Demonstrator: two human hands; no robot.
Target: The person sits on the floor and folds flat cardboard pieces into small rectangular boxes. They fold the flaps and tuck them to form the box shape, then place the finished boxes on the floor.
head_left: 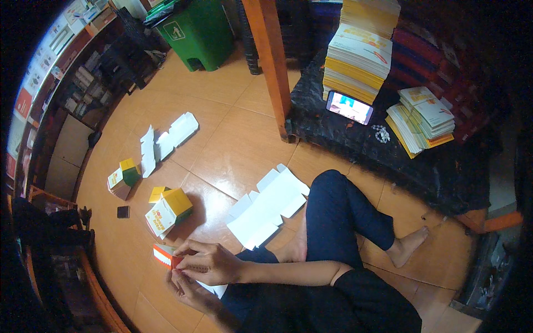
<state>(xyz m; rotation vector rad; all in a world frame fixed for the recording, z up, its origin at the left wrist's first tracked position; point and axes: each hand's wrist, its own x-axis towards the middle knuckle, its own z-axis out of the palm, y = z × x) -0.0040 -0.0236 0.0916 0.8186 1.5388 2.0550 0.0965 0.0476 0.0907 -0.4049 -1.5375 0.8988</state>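
Note:
Both my hands hold a small orange-red and white carton (162,256) above the floor, left of my folded legs. My right hand (214,265) is closed on its near right side, with fingers and thumb pinched together. From below, my left hand (191,291) grips it with bent fingers; part of the carton is hidden behind the fingers. Just beyond stands a folded yellow and white carton (176,202). A smaller carton (115,180), yellow, green and white, stands farther left. A flat white carton blank (269,205) with flaps lies by my knee.
More white blanks (176,132) lie farther out. A small dark square object (123,212) is on the tiles. To the right, a low black-covered table (344,144) bears tall card stacks (355,61), a propped phone (348,107) and a smaller stack (425,116). A green bin (197,36) stands behind.

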